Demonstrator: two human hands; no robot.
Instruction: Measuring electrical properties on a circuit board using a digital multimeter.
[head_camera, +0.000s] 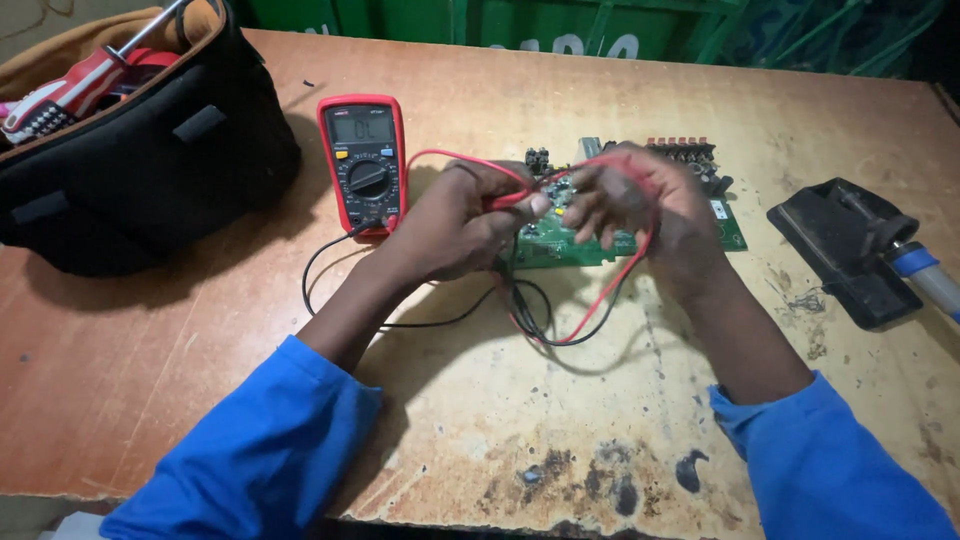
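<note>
Two hands over one green circuit board, flat on the worn, scuffed wooden tabletop, long axis running left to right. Left hand curled shut around a red probe, tip pointing right and slightly down toward the board. Right hand with fingers bent, pinching what looks like a second probe above the board, mostly hidden by the fingers. Two thin, glossy leads, one red lead and one black lead, looping loosely over the tabletop in front of the board and back to one multimeter. Multimeter rectangular, red rubbery casing with dark face, round dial and grey display, lying flat just left of the hands, long axis pointing away. One soft black fabric bag at far left, open, with red-and-white tool handles poking out. One black plastic stand at right, blue-and-grey handle beside it. Blue sleeves on both forearms.
</note>
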